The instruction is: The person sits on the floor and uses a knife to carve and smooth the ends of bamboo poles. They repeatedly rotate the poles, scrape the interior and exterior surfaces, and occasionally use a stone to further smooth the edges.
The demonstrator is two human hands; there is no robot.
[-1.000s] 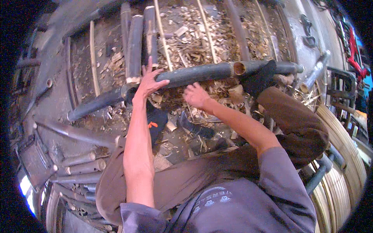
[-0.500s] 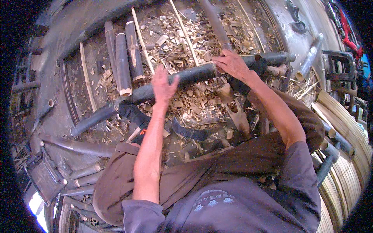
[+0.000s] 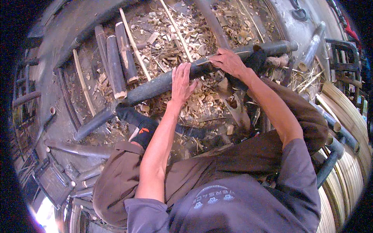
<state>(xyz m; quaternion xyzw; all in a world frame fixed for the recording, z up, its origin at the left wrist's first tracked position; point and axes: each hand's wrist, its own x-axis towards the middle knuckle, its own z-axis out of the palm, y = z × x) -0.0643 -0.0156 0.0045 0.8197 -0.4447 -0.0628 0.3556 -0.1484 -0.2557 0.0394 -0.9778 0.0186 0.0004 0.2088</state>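
Observation:
A long dark bamboo pole (image 3: 151, 90) lies crosswise in front of me, tilting up to the right. My left hand (image 3: 182, 84) rests on its middle with fingers stretched out and the thumb apart. To the right, my right hand (image 3: 230, 63) is closed over the same pole, its fingertips pressed down near a thin slit or pale line along the top. Just beyond that hand, a second dark pole (image 3: 210, 21) runs away from me and meets the first one. What lies under the right palm is hidden.
Wood chips and shavings (image 3: 194, 35) cover the floor. Several short bamboo lengths (image 3: 116, 66) and thin pale strips (image 3: 134, 40) lie beyond the pole at left. A dark-socked foot (image 3: 143, 130) touches the pole. Long pale slats (image 3: 345, 155) are stacked at right.
My left hand has come rightward, from above the pole onto its middle. My right hand stays at nearly the same place on the pole.

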